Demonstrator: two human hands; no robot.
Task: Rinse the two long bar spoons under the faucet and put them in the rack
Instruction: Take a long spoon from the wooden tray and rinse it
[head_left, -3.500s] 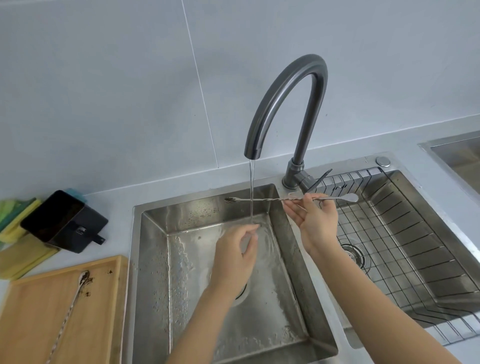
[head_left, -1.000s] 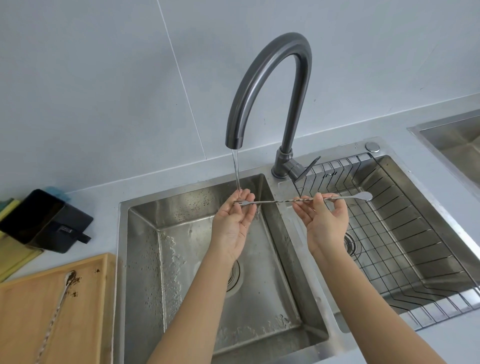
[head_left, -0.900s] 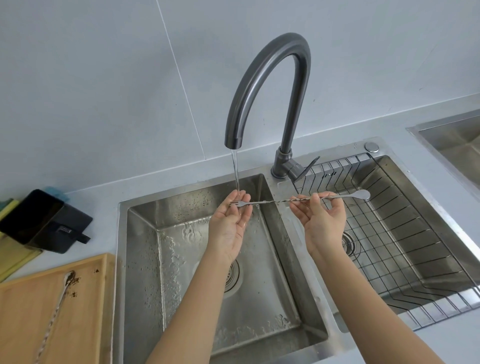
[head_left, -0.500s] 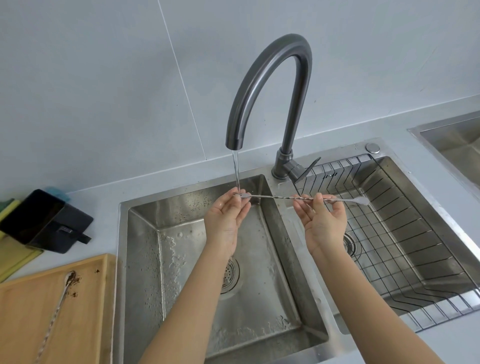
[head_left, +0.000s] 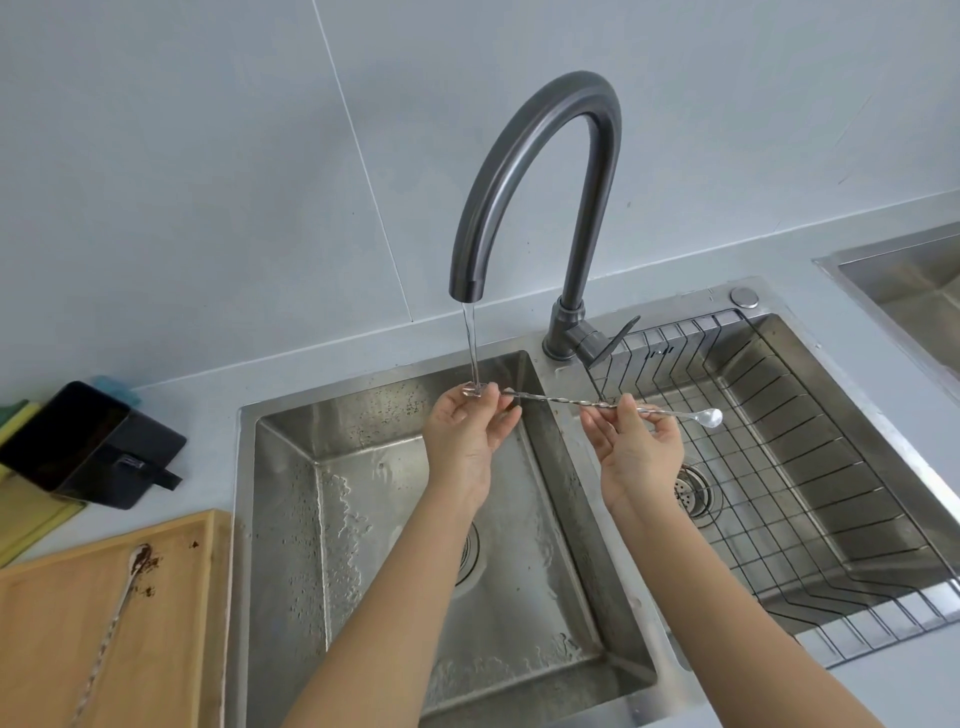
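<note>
A long twisted bar spoon (head_left: 561, 401) lies level across both hands above the sink divider. My left hand (head_left: 470, 431) pinches its left end right under the running water from the dark faucet (head_left: 535, 171). My right hand (head_left: 631, 444) grips the shaft near the small bowl (head_left: 710, 417), which hangs over the wire rack (head_left: 810, 467) in the right basin. A second bar spoon (head_left: 111, 631), its bowl soiled brown, rests on the wooden board (head_left: 166, 623) at the lower left.
The left basin (head_left: 374, 519) is wet, with a drain under my left forearm. A black holder (head_left: 88, 447) and yellow-green cloths (head_left: 26, 499) sit on the counter at left. Another steel sink (head_left: 914, 280) shows at the far right edge.
My left hand has slid along the spoon to its left tip, which now sits directly in the water stream. The right hand keeps its hold and has barely shifted.
</note>
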